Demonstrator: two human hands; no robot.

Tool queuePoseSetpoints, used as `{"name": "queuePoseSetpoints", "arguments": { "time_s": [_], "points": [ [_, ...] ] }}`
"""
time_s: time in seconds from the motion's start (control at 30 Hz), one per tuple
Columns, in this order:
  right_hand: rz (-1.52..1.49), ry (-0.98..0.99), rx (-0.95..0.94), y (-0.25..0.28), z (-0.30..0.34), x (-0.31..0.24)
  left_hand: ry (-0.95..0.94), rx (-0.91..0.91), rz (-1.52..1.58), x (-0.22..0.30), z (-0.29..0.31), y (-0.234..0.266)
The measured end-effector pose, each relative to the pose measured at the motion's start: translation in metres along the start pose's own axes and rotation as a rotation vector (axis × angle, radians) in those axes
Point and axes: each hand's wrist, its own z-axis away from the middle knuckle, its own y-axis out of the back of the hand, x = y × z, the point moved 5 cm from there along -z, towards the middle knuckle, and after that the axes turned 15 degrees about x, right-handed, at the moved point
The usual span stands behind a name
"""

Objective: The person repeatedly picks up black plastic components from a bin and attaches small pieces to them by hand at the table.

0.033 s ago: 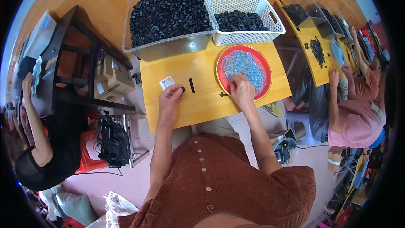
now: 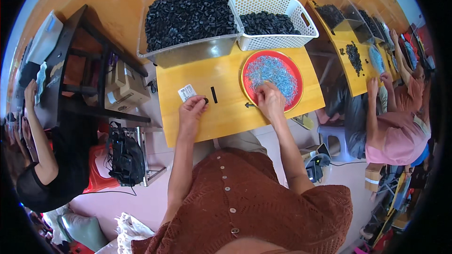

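A small black plastic piece (image 2: 205, 100) is pinched between the thumb and fingertips of my left hand (image 2: 191, 114), just above the yellow table (image 2: 226, 124). Beside it on the tabletop lie a short black strip (image 2: 213, 95) and a white printed card (image 2: 187, 92), the card partly behind my fingers. My right hand (image 2: 270, 101) reaches over the near left rim of a round red tray (image 2: 299, 95). Its fingertips are pressed together at the heap of thin, clear-bluish pieces (image 2: 275, 76); whatever they hold is too small to make out. A small black part (image 2: 249, 105) rests next to that wrist.
A clear bin (image 2: 190, 56) heaped with black parts and a white perforated basket (image 2: 278, 42) of black pieces stand along the far edge. At right, people sit by another yellow table (image 2: 351, 73). On the left, a person in black sits near a dark table (image 2: 63, 66).
My left hand has shifted very slightly to the right with the small black plastic piece. My right hand stays at the red tray.
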Motion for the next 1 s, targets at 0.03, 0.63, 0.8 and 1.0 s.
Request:
{"name": "queuePoseSetpoints", "arguments": {
  "time_s": [0.03,0.63,0.8,1.0],
  "points": [
    [0.003,0.002,-0.003,0.0,0.0,-0.001,0.002,0.001,0.004,-0.004,0.001,0.0],
    [0.036,0.048,-0.111,0.013,-0.004,0.005,-0.064,-0.007,-0.094,-0.008,0.004,0.002],
    [0.027,-0.007,-0.115,0.014,-0.002,0.018,-0.093,-0.034,-0.123,-0.006,0.004,0.001],
    [0.085,0.089,-0.074,-0.001,0.001,0.005,-0.092,-0.04,-0.121,-0.007,0.003,0.002]
  ]
}}
